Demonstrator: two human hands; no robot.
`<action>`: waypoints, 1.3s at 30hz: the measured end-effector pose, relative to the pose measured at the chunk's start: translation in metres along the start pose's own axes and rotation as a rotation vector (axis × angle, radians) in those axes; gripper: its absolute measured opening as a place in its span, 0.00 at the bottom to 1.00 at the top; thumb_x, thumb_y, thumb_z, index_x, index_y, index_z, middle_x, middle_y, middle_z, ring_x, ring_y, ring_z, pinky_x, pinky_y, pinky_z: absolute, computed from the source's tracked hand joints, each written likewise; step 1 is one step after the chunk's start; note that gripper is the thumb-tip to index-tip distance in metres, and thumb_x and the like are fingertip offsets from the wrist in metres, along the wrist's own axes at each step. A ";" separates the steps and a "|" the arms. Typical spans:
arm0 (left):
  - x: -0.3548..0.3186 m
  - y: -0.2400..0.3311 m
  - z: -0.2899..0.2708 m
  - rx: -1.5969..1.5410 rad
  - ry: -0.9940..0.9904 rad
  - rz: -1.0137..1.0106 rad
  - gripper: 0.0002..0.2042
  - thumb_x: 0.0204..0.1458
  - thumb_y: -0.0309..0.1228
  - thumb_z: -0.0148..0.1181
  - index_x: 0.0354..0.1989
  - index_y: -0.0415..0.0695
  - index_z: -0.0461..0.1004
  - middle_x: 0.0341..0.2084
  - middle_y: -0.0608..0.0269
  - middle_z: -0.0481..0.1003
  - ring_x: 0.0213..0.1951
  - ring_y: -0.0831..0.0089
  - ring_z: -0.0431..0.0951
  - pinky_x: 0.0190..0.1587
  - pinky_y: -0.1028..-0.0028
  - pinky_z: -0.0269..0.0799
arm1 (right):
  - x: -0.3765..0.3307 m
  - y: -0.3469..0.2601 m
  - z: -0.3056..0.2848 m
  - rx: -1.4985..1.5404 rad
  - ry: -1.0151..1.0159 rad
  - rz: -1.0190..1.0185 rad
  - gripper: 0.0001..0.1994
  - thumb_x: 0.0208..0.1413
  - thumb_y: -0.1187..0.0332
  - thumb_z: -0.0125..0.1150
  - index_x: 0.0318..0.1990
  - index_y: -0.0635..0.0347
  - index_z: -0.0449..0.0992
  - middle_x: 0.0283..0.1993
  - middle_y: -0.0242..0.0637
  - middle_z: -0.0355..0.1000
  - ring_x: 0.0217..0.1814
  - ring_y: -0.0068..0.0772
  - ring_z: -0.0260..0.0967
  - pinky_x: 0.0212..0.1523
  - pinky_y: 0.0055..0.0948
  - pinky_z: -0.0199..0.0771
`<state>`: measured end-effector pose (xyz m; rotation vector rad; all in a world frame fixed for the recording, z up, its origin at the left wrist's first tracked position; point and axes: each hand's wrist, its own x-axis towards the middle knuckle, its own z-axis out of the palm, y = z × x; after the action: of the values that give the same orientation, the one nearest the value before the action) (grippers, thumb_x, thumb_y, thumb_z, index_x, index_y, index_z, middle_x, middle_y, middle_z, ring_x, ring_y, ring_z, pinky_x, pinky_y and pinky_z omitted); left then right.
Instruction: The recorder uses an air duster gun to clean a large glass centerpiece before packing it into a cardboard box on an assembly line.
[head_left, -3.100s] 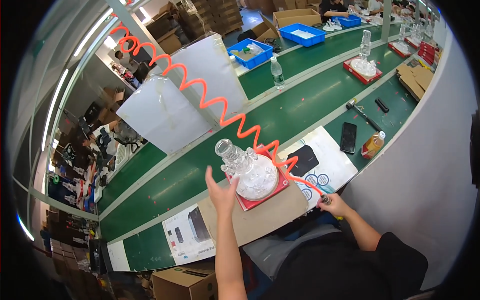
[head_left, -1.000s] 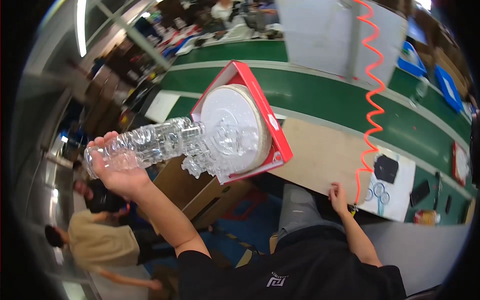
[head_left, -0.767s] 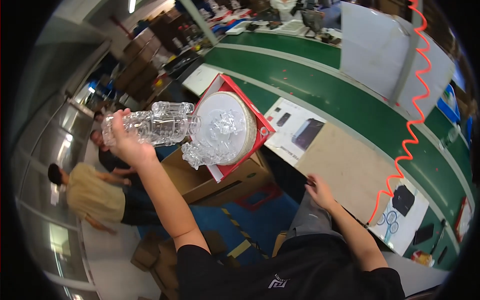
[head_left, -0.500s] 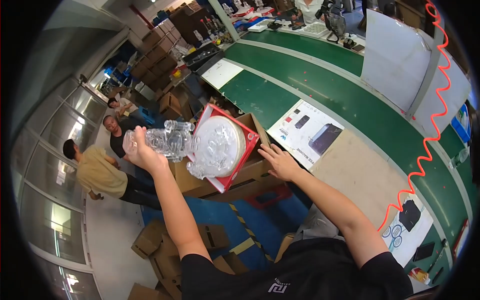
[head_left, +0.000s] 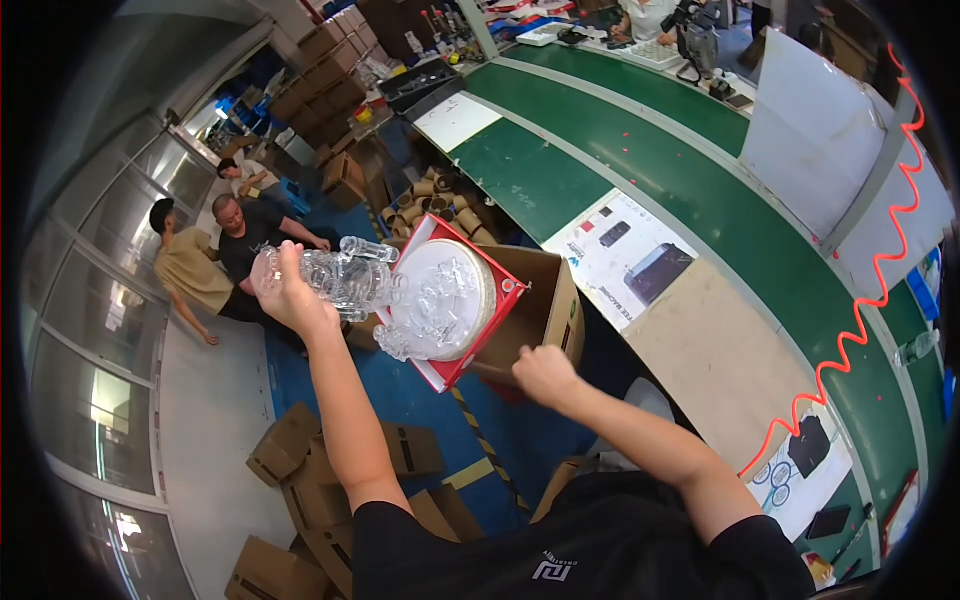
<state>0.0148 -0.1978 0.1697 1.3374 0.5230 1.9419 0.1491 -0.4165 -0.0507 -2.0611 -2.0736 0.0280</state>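
Glass piece (head_left: 385, 285): clear, bulbous body with a long neck, seated on a white disc in a red tray (head_left: 450, 305). It lies tipped on its side in the air, over the open carton (head_left: 535, 315).

My left hand (head_left: 285, 290): clamped round the neck, carrying the whole piece, tray included, as far as I can tell.

My right hand (head_left: 545, 372): closed loosely, empty, just below the carton's near edge, touching nothing that I can see.

Change: half a second ago my right hand lay on the carton's rim; it is now off it and nearer my body. The glass has stayed over the carton, held the same way. I judge the carton has been steadied or opened and the piece is about to go in.

Carton: brown, flaps up, standing on the blue floor between me and the green belt (head_left: 600, 150).

Beyond the carton: printed sheet (head_left: 630, 260) on the bench; an orange coiled hose (head_left: 860, 330) to the right.

Left of the carton: flattened boxes (head_left: 300, 470) on the floor; three people (head_left: 215, 255) further off.
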 end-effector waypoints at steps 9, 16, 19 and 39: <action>-0.005 0.024 -0.001 -0.021 -0.029 -0.070 0.07 0.52 0.25 0.61 0.36 0.36 0.72 0.33 0.60 0.75 0.36 0.71 0.77 0.40 0.72 0.73 | -0.030 0.000 -0.001 0.596 0.341 0.171 0.19 0.52 0.52 0.61 0.31 0.63 0.77 0.35 0.42 0.74 0.38 0.38 0.75 0.32 0.37 0.75; -0.005 0.046 -0.007 -0.032 -0.092 -0.136 0.12 0.52 0.31 0.62 0.39 0.36 0.72 0.34 0.57 0.75 0.40 0.70 0.75 0.43 0.70 0.72 | -0.052 0.046 -0.049 0.792 0.643 0.372 0.19 0.48 0.61 0.68 0.46 0.58 0.73 0.39 0.36 0.74 0.32 0.31 0.75 0.33 0.30 0.74; -0.012 0.050 -0.003 -0.050 -0.101 -0.171 0.12 0.52 0.31 0.62 0.39 0.36 0.72 0.35 0.57 0.74 0.40 0.70 0.75 0.43 0.70 0.72 | -0.051 0.046 -0.054 0.711 0.671 0.210 0.18 0.49 0.62 0.66 0.46 0.59 0.74 0.41 0.38 0.74 0.33 0.36 0.75 0.32 0.31 0.74; -0.003 0.045 -0.027 -0.110 -0.044 -0.199 0.14 0.50 0.30 0.64 0.42 0.37 0.71 0.36 0.59 0.74 0.40 0.70 0.76 0.45 0.70 0.72 | -0.204 0.264 0.013 0.341 1.032 1.071 0.14 0.53 0.69 0.60 0.46 0.66 0.73 0.42 0.48 0.71 0.44 0.33 0.70 0.42 0.30 0.70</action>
<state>-0.0239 -0.2283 0.1877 1.2078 0.5006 1.7500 0.4065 -0.6124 -0.1363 -2.0118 -0.2820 -0.3823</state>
